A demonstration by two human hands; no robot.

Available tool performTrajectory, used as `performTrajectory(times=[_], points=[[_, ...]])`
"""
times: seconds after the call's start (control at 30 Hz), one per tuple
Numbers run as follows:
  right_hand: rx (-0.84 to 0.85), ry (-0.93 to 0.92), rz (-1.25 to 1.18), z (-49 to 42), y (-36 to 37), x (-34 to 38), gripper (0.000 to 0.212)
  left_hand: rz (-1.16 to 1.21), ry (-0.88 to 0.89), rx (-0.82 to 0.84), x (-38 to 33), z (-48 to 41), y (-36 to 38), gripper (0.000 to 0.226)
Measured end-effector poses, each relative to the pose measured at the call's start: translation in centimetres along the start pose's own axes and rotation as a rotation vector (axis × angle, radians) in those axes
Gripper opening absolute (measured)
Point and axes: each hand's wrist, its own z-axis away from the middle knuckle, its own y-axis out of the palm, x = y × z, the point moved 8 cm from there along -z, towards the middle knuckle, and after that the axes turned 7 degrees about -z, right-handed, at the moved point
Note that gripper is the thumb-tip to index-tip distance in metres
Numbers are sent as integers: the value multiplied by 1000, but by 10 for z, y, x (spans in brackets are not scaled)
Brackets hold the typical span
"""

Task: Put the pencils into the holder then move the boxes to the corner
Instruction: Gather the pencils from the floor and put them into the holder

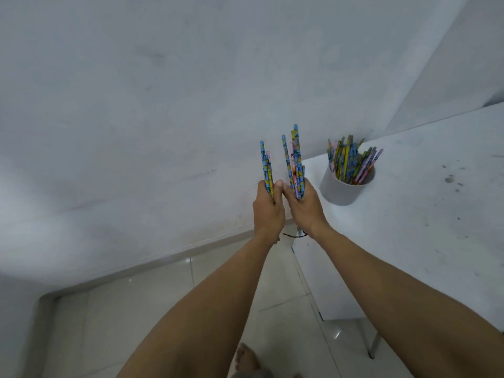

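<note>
Both arms stretched fwd & up, forearms bare, converging toward centre of view. Left hand (268, 211) fisted, back of hand to camera, thumb up on the inner side. Right hand (304, 207) just beside it, also clenched, knuckles angled slightly right, thumb tip near left thumb. The two hands nearly touch at the thumbs. Thin dark band (296, 236) hangs at right wrist. Wrists approx level, both fists raised in air. A bare foot (246, 360) shows at bottom edge.
</note>
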Motion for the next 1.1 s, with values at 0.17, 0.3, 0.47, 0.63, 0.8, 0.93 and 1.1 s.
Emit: performTrajectory(times=[0.17, 0.3, 0.47, 0.63, 0.8, 0.93, 1.1], points=[[-127, -14, 0, -13, -31, 14, 38, 22, 85, 70, -32, -12, 27, 29], [-208, -24, -58, -29, -61, 24, 37, 48, 116, 96, -58, -28, 48, 34], [-331, -61, -22, -56, -109, 43, 41, 58, 152, 93, -91, -48, 82, 32], [-349, -25, 12, -83, -152, 40, 38, 122, 182, 82, -121, -63, 128, 30], [-321, -37, -106, -105, -179, 33, 39, 125, 185, 50, -137, -79, 176, 27], [-301, -23, -140, -116, -187, 17, 28, 90, 193, 21, -133, -88, 201, 27], [-208, 39, -214, -119, -181, -14, 29, 64, 171, 61, -108, -89, 219, 23]])
